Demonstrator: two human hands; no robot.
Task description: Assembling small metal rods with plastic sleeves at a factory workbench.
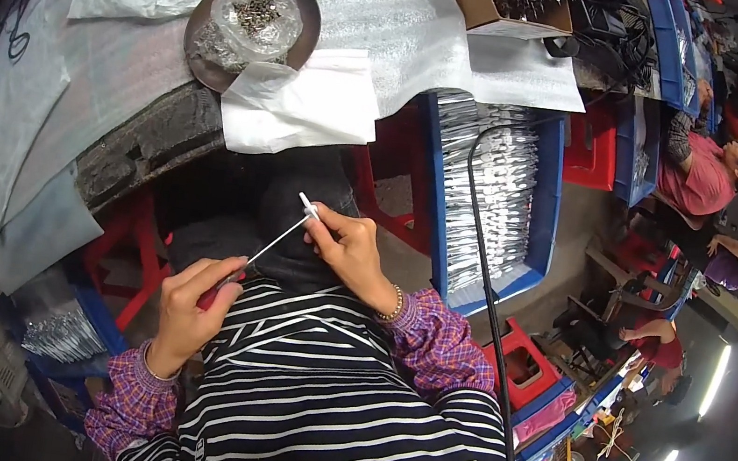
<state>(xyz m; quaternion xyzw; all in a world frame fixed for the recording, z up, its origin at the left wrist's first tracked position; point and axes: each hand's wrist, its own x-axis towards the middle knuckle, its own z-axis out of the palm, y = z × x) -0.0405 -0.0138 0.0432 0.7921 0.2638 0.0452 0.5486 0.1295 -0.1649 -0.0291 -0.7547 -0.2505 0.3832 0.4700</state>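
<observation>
A thin metal rod [278, 239] with a white plastic end piece [307, 205] runs slantwise between my hands, above my lap. My right hand [349, 251] pinches the white piece between thumb and fingers. Lower down and to the left, my left hand [197, 303] is closed around the rod's other end. Something red shows in the left palm, mostly hidden by the fingers. Beyond my hands, on the table, a dark round plate [312, 20] carries a clear plastic bag [281, 34] of small metal parts.
White sheeting [391, 7] covers the table, with white paper [341, 95] at its near edge. Right of me stands a blue crate [542, 208] full of slender silvery pieces, a black cable [481, 237] arching over it. Red stools [525, 361] stand nearby. Several people sit farther right.
</observation>
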